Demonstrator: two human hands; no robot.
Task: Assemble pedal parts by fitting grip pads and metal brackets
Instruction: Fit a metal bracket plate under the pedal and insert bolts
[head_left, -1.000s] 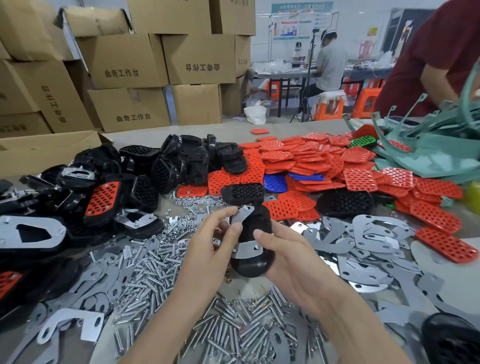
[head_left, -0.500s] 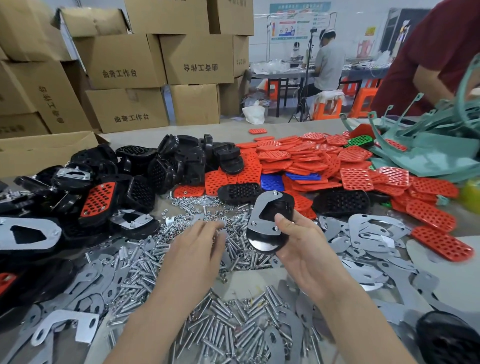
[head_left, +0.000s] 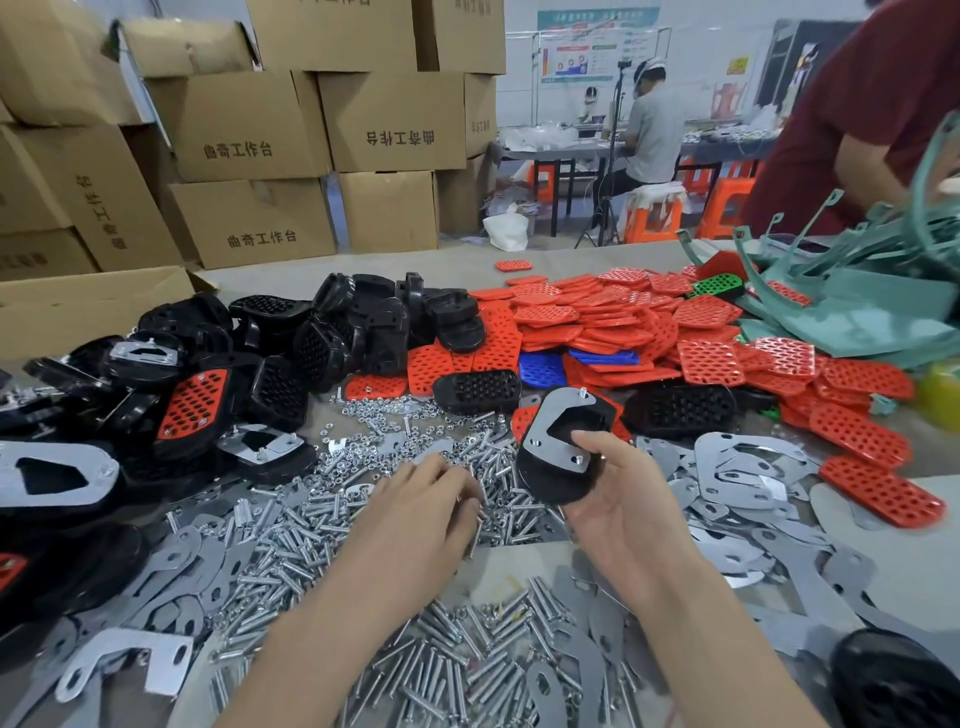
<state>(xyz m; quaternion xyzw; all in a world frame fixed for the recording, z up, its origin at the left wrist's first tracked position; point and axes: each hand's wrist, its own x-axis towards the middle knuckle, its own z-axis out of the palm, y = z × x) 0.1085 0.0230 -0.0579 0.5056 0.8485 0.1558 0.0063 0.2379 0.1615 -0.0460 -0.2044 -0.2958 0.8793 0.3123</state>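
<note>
Now right grip (head_left: 618, 499) holds black pedal (head_left: 545, 483), metal bracket (head_left: 543, 434) on top, above the bench (head_left: 597, 260); left grip (head_left: 421, 499) is down on bolt pile (head_left: 311, 525).
Pedal is just right of left grip, long axis tilted up and away. Right thumb presses bracket, fingers wrap underneath. Left fingertips are buried in bolts, so can't tell if they pinch one.

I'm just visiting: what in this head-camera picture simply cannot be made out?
Head view: whether the left hand pinches anything from the bolts; its curled fingers hide the tips.
Head view: the grip face of the pedal that the right hand holds; it faces away, bracket toward the camera.
Head view: the black part at bottom right; the frame's edge cuts it off.
</note>
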